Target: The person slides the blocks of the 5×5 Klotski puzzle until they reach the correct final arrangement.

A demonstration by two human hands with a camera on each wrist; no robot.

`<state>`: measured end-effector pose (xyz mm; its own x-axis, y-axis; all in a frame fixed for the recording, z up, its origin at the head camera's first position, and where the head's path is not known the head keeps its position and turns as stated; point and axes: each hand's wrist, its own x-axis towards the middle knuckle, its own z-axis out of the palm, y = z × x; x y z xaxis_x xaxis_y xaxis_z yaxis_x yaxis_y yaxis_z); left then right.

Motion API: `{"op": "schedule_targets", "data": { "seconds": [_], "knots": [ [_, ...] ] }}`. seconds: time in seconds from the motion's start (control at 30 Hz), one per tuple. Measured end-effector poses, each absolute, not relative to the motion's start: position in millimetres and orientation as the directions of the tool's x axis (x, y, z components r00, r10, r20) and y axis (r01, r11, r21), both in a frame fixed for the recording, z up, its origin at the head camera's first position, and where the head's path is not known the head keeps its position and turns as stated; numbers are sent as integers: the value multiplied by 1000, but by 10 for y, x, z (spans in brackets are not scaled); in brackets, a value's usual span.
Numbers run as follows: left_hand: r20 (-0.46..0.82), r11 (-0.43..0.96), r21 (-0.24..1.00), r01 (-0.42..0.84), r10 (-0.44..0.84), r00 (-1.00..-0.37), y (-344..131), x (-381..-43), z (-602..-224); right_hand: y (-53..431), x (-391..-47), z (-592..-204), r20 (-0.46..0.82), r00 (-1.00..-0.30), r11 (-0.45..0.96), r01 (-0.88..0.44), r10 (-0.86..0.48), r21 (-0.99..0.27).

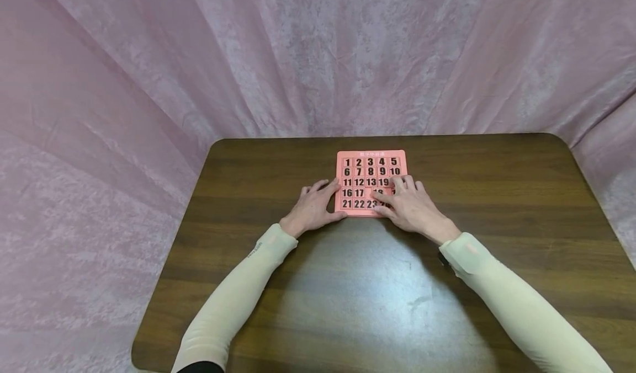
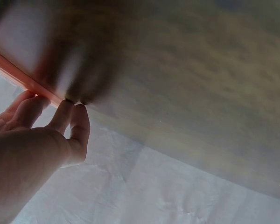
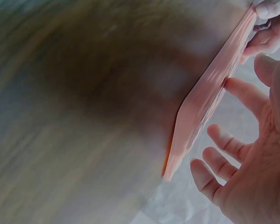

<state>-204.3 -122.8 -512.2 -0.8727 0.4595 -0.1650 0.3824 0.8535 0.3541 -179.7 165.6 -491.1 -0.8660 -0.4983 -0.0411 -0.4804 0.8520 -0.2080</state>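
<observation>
A pink number sliding puzzle (image 1: 348,154) lies flat on the table, with black numbers on its square tiles. My left hand (image 1: 312,207) holds its near left corner, thumb at the near edge and index finger at the left side. In the left wrist view, fingertips (image 2: 65,103) meet the pink edge. My right hand (image 1: 414,207) reaches over the right side, its index fingertip touching the tile marked 18 (image 1: 380,191). A gap shows left of that tile. Tile 19 (image 1: 383,182) sits just above it. Right-hand fingers cover some tiles at the lower right.
The dark wooden table (image 1: 497,196) has rounded far corners and a glare patch near the front. Pink velvet-like curtains (image 1: 348,58) hang behind it and along the left side.
</observation>
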Motion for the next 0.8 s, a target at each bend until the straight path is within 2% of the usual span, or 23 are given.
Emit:
{"op": "schedule_targets", "data": {
  "seconds": [0.37,0.8],
  "knots": [
    [-166,852,349,390,466,-869,-1242,-2048,-5109,1770,-1768,-4871,-40,-881,867,-454,-471,-204],
    [-162,848,353,396,472,-867,-1239,-2041,-5115,1324,-1827,-4810,-50,-840,833,-526,-540,-169]
  ]
}}
